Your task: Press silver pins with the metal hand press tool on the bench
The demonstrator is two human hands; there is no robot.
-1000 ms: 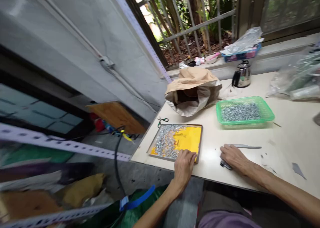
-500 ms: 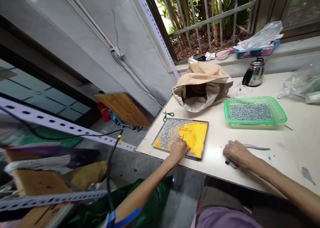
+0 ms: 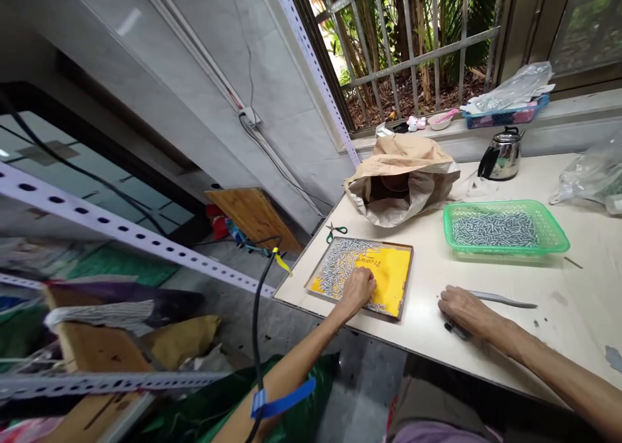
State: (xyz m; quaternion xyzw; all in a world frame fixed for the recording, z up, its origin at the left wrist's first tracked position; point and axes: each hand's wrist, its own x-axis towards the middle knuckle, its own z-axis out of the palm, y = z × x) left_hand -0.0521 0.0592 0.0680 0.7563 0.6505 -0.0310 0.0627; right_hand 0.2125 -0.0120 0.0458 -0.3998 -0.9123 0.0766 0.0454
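My left hand (image 3: 358, 290) is over the shallow tray (image 3: 409, 286), its fingers drawn together above the yellow sheet (image 3: 389, 278). Whatever those fingers pinch is too small to make out. Many small silvery screw-like pieces (image 3: 335, 269) lie in the tray, mostly on its left side. On the pale tabletop, my right hand (image 3: 464, 307) rests with curled fingers around a small dark object (image 3: 449, 327), mostly covered by the hand. A grey curved tool (image 3: 505, 299) lies just beyond that hand. The green basket (image 3: 556, 236) behind it contains more of the silvery pieces.
Green-handled scissors (image 3: 336, 231) lie behind the tray. Farther back stand an open brown paper bag (image 3: 418, 155) and a metal kettle (image 3: 505, 155). Clear plastic bags (image 3: 587, 174) lie at the right. A black cable (image 3: 256, 313) is strapped to my left arm.
The view has shifted, so the table items appear lower and further right. My left fingers have drawn closer together over the tray. My right hand stays at the dark object, covering more of it.
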